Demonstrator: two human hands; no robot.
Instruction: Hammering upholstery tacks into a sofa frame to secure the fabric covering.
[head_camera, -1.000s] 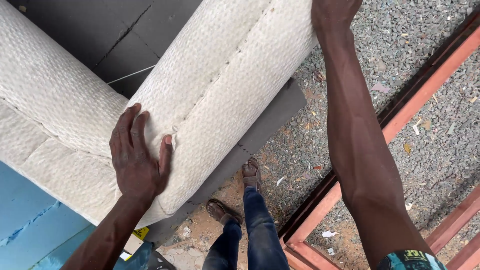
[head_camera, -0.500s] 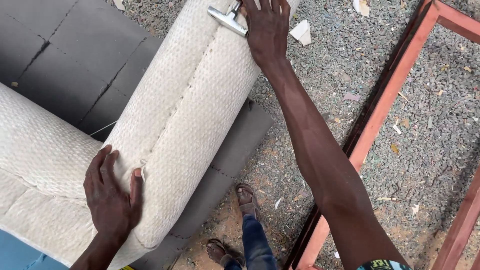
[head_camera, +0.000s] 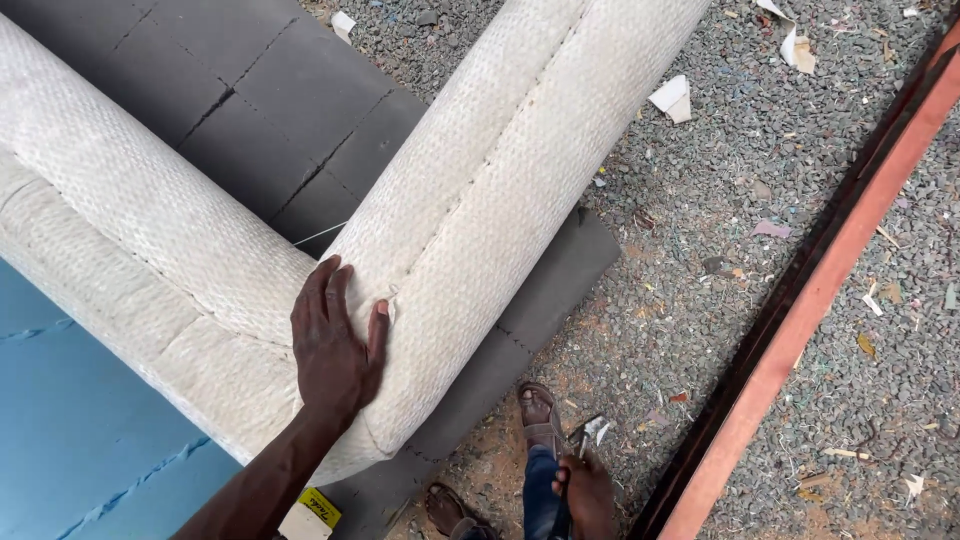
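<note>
Cream woven upholstery (head_camera: 480, 200), dark grey foam sheets (head_camera: 270, 90), red-orange frame (head_camera: 800, 330)

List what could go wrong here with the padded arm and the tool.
The left hand lies flat on the seam of the cream upholstered arm; a staple fired there might catch a finger. The right hand holds the metal tool low, just above the sandalled foot, which it might strike if dropped.
</note>
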